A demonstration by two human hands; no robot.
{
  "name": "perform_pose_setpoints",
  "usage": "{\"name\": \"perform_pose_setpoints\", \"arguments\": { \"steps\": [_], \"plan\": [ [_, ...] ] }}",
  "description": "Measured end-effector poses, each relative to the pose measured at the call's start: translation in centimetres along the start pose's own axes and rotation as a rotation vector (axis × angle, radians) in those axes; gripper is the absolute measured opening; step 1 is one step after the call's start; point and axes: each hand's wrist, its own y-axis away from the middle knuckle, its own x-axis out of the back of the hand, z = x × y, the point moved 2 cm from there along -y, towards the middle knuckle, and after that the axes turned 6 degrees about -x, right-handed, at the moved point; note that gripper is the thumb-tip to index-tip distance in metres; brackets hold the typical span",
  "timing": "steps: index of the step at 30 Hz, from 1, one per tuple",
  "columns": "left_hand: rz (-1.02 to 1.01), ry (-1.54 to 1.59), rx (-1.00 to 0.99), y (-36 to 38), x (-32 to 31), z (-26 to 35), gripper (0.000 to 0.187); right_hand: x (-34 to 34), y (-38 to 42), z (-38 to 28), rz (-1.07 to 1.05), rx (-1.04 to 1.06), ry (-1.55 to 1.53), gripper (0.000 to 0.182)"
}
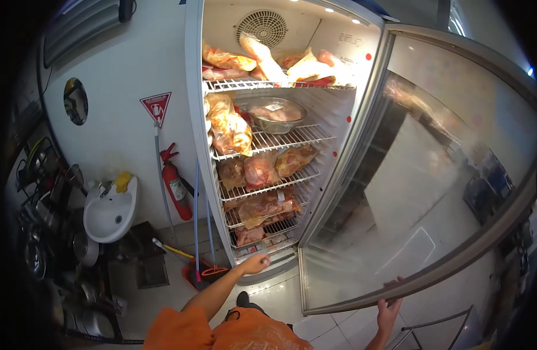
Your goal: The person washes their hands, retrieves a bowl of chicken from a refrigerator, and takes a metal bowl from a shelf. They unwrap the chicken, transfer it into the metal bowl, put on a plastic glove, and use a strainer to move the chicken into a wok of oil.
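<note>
The upright refrigerator stands with its glass door swung out to the right. My right hand grips the door's frame near its lower outer edge, fingers on the glass side. In front of the lowest shelf, my left hand hovers with curled fingers and nothing visible in them. Bagged meat lies on the wire shelves, with more bags above it. A covered metal bowl sits on the second shelf. Full bags crowd the top shelf.
Left of the refrigerator, a red fire extinguisher hangs on the wall beside a white sink. Long-handled cleaning tools lean below. Pots on a rack stand far left. A metal frame is at lower right.
</note>
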Motion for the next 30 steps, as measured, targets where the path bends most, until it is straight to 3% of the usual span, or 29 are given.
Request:
{"name": "perform_pose_setpoints", "arguments": {
  "steps": [4,8,10,12,14,16,17,20,21,25,30],
  "plan": [
    [0.136,-0.010,-0.128,-5.0,6.8,11.9,0.023,2.0,-2.5,1.5,0.137,0.009,0.050,0.085],
    [0.459,-0.049,-0.414,-8.8,14.2,22.5,0.024,3.3,-4.7,4.7,0.250,0.026,-0.066,0.081],
    [0.702,-0.362,-0.573,-10.9,18.4,25.9,0.026,4.0,-5.5,6.2,0.289,0.040,-0.103,0.075],
    [0.914,-0.485,-0.535,-13.5,22.4,27.9,0.030,4.5,-5.8,8.0,0.348,0.039,-0.122,0.068],
    [1.088,-0.709,-0.250,-17.0,25.4,27.1,0.035,5.1,-6.0,9.5,0.422,0.022,-0.115,0.061],
    [1.117,-0.875,-0.231,-19.1,27.4,26.9,0.042,5.2,-5.9,9.6,0.433,0.016,-0.112,0.056],
    [0.942,-0.618,-0.071,-20.2,27.8,26.3,0.047,5.1,-6.2,9.6,0.439,0.015,-0.114,0.054],
    [0.900,-0.691,-0.097,-24.2,29.5,23.2,0.049,3.8,-6.0,7.8,0.518,-0.063,-0.169,0.048],
    [0.876,-0.500,0.054,-22.4,29.5,26.4,0.050,3.4,-5.9,7.3,0.587,-0.120,-0.132,0.047],
    [0.912,-0.427,-0.011,-22.7,30.3,25.6,0.050,4.7,-6.5,9.3,0.477,0.023,-0.094,0.058],
    [1.038,-0.410,-0.124,-22.3,30.4,25.4,0.051,4.6,-6.6,9.1,0.496,0.038,-0.093,0.057]
  ]
}}
